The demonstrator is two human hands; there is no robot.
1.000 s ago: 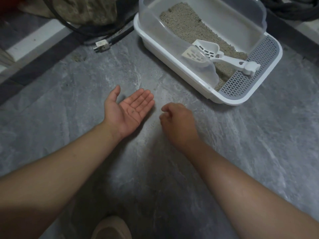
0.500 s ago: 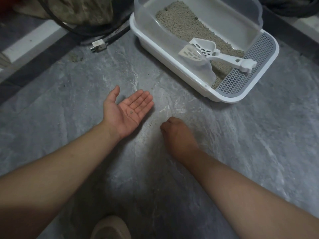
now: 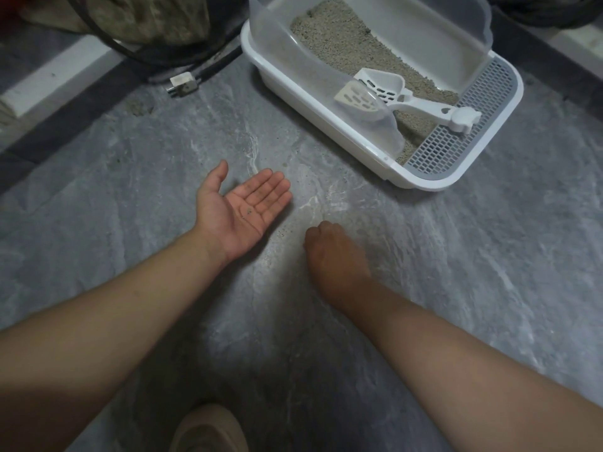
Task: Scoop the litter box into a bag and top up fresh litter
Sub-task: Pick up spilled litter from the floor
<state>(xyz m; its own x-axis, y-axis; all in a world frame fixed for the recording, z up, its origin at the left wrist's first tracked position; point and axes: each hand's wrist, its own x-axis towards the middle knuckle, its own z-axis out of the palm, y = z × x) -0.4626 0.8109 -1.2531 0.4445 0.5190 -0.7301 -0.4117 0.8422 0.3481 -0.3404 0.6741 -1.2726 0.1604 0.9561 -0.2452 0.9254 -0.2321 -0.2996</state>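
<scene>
On the floor (image 3: 130, 197) — left hand (image 3: 241, 210) flat, wide; right hand (image 3: 332, 256) curled, contents unclear.

Dim, flat indoor light with a grey cast. The floor (image 3: 456, 256) gleams palely between the forearms, perhaps from an overhead source. Soft shadows pool near and under the right hand (image 3: 336, 252). Wide-angle bending curves the far edges; near corners blur slightly.

Floor (image 3: 130, 197): grey, marbled with pale white veining. Litter box (image 3: 313, 106): white base, clear translucent upper wall, grey perforated grid step at one end. Litter (image 3: 346, 44): beige-grey granules. Scoop (image 3: 391, 89): white, slotted. Plug (image 3: 182, 83): off-white, on black cable. Dark specks are noted on the left hand (image 3: 241, 210) palm.
</scene>
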